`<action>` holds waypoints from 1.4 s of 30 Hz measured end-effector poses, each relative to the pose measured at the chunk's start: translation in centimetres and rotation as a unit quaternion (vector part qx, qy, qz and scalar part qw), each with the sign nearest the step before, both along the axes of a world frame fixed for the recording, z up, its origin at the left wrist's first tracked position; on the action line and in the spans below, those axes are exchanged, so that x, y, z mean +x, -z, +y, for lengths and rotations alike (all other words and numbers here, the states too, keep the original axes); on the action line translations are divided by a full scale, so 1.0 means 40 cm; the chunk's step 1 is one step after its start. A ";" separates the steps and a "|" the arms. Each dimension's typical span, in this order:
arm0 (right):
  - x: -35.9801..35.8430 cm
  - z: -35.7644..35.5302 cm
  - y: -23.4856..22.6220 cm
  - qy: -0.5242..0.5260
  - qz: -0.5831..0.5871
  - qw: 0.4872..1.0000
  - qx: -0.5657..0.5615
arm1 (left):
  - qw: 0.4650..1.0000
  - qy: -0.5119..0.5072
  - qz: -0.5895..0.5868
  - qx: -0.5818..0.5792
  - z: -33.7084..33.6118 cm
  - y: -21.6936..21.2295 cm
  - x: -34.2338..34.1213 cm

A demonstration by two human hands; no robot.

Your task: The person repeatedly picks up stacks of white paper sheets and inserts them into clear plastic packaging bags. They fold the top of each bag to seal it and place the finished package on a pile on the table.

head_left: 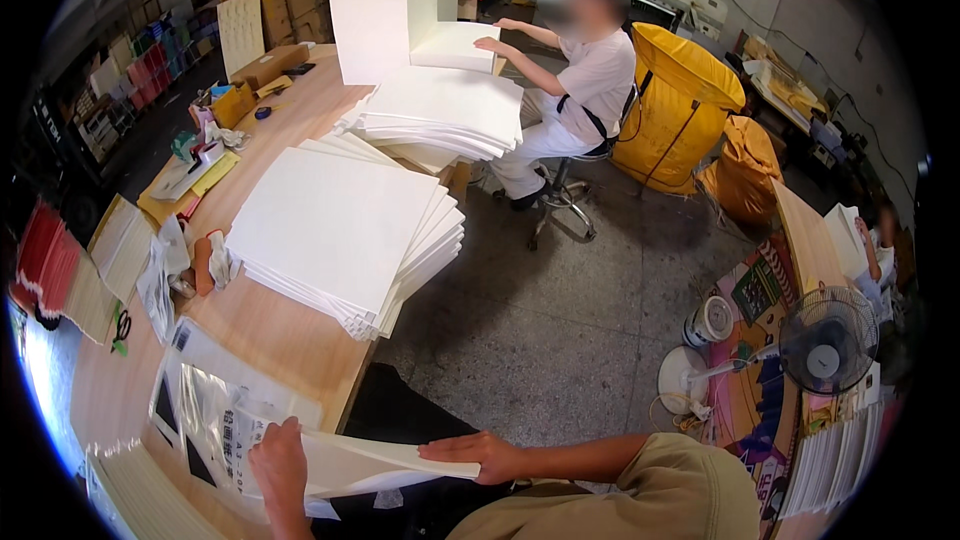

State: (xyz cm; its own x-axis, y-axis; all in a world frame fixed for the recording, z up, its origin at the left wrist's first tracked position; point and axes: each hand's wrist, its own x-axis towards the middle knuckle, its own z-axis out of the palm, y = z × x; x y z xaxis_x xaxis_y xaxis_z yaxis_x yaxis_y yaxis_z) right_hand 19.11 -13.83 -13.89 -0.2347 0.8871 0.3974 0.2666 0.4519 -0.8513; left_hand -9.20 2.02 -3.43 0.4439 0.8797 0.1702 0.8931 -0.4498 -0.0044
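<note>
A thin sheaf of white paper (360, 462) lies across my lap at the table's edge, its left end at the mouth of a clear printed plastic bag (213, 408). My left hand (280, 465) is closed at the bag's mouth, where bag and paper meet; its fingertips are partly hidden. Toward the other end, my right hand (478, 454) grips the sheaf, fingers along its top. More flat bags (300, 402) lie under the printed one. Ahead on the table rises a fanned stack of white paper (325, 225).
Another paper pile (440, 105) and tall white blocks (370, 25) stand farther back, where a seated co-worker (595, 65) touches paper. Scissors (121, 328) and bundled sheets (140, 490) lie at left. A fan (822, 360) and yellow sack (680, 105) stand at right.
</note>
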 end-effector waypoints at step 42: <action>-0.091 0.036 -0.057 0.087 0.057 0.978 -0.178 | 0.848 -0.262 -0.456 0.070 -0.220 0.186 -0.110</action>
State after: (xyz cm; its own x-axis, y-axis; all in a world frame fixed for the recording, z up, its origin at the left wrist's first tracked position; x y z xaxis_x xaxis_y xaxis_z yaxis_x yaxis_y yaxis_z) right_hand 15.48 -12.40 -11.61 -0.0398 0.9968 0.0700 0.2078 0.0768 -0.9752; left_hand -13.60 -6.77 -10.88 -0.3737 0.8587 0.3507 0.6308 -0.0419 0.7748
